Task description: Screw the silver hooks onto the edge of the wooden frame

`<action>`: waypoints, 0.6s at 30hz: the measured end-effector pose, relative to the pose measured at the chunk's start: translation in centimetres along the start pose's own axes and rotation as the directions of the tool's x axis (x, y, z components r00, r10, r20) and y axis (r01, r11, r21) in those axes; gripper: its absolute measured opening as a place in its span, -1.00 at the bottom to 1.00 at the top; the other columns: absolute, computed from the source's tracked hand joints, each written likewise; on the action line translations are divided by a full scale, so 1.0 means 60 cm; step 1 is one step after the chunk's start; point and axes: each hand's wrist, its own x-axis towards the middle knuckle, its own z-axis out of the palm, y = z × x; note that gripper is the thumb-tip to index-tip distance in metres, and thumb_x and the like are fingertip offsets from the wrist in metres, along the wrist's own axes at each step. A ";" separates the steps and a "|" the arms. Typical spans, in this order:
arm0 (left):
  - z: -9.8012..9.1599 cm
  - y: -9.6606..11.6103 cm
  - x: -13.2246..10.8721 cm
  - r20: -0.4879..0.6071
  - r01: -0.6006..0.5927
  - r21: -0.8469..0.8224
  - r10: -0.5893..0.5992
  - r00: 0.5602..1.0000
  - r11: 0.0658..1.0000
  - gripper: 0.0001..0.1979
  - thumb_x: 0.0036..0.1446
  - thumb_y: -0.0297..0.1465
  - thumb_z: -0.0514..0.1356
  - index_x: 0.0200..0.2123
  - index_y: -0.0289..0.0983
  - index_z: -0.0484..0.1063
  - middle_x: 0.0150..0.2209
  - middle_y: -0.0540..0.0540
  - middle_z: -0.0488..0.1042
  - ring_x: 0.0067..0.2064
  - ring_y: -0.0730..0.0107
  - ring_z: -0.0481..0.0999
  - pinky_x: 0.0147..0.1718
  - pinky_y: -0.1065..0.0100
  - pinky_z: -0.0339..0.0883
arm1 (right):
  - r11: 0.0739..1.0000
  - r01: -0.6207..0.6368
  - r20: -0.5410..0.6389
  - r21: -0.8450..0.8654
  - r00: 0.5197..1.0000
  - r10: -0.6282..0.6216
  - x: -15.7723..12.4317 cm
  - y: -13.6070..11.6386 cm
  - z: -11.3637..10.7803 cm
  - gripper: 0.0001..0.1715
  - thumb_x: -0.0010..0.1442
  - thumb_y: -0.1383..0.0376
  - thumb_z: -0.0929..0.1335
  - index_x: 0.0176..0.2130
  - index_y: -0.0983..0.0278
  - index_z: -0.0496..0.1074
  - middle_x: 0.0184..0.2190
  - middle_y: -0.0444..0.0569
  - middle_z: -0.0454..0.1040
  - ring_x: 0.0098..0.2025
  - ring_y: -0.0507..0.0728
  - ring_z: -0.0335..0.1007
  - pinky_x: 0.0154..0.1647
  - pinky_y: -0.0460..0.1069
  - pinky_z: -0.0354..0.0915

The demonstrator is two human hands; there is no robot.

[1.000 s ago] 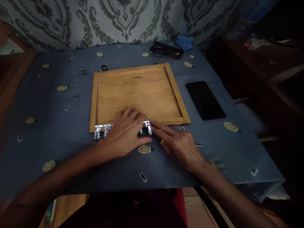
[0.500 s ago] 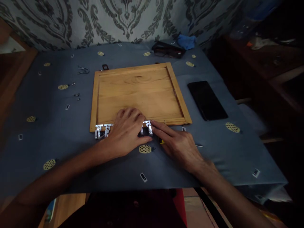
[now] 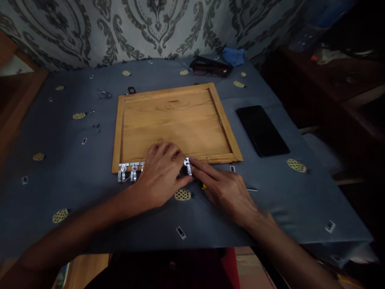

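A square wooden panel (image 3: 174, 120) lies flat on a blue cloth. A metal hook rack (image 3: 128, 170) runs along the panel's near edge. My left hand (image 3: 161, 172) lies flat over the middle of the rack, fingers spread onto the wood. My right hand (image 3: 224, 188) rests on the cloth to the right, its fingers stretched out and touching the rack's right-hand hook (image 3: 188, 165). A small yellow thing (image 3: 204, 186) peeks out from under my right hand.
A black phone (image 3: 261, 130) lies right of the panel. Dark glasses (image 3: 210, 66) and a blue rag (image 3: 234, 55) sit at the far edge. Small screws (image 3: 95, 126) and a metal clip (image 3: 104, 94) lie at the left. The table's near edge drops off below my arms.
The view has tipped slightly, so everything sits a little lower. Both hands stay on the hook rack in the same pose.
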 end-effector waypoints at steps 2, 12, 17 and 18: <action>0.002 0.000 -0.001 -0.024 -0.003 -0.004 0.003 1.000 1.000 -0.65 0.18 -0.21 0.38 -0.10 -0.33 0.52 -0.03 -0.16 0.52 0.08 -0.01 0.42 0.07 -0.04 0.31 | 1.000 -0.009 0.017 0.013 1.000 0.009 -0.004 0.001 0.000 -0.38 0.19 0.60 0.26 0.17 0.29 0.48 0.19 0.04 0.54 -0.22 0.10 0.67 -0.32 -0.04 0.53; 0.007 -0.005 -0.005 -0.089 -0.048 -0.041 0.044 0.995 0.998 -0.66 0.15 -0.26 0.40 -0.10 -0.37 0.51 -0.04 -0.20 0.51 0.09 -0.05 0.44 0.07 -0.07 0.34 | 0.974 -0.219 -0.332 0.053 0.916 0.224 -0.019 -0.004 -0.041 -0.39 0.28 0.52 0.39 0.24 0.13 0.41 -0.25 -0.14 0.68 -0.31 0.03 0.64 -0.20 -0.10 0.53; 0.006 -0.005 -0.005 -0.092 -0.052 -0.049 0.047 0.995 0.997 -0.66 0.18 -0.25 0.38 -0.10 -0.38 0.49 -0.03 -0.22 0.52 0.10 -0.04 0.43 0.10 -0.09 0.33 | 0.920 -0.359 -0.447 0.157 0.805 0.390 -0.047 0.017 -0.067 -0.32 0.34 0.42 0.37 0.30 -0.13 0.34 -0.28 -0.21 0.66 -0.49 0.03 0.55 -0.47 -0.07 0.47; 0.005 -0.005 -0.005 -0.088 -0.053 -0.048 0.049 0.995 0.997 -0.66 0.19 -0.24 0.37 -0.10 -0.38 0.49 -0.02 -0.22 0.51 0.10 -0.04 0.42 0.11 -0.10 0.33 | 0.916 -0.372 -0.400 0.148 0.825 0.400 -0.062 0.026 -0.074 -0.33 0.35 0.39 0.35 0.31 -0.16 0.32 -0.25 -0.20 0.66 -0.46 0.06 0.57 -0.49 -0.05 0.47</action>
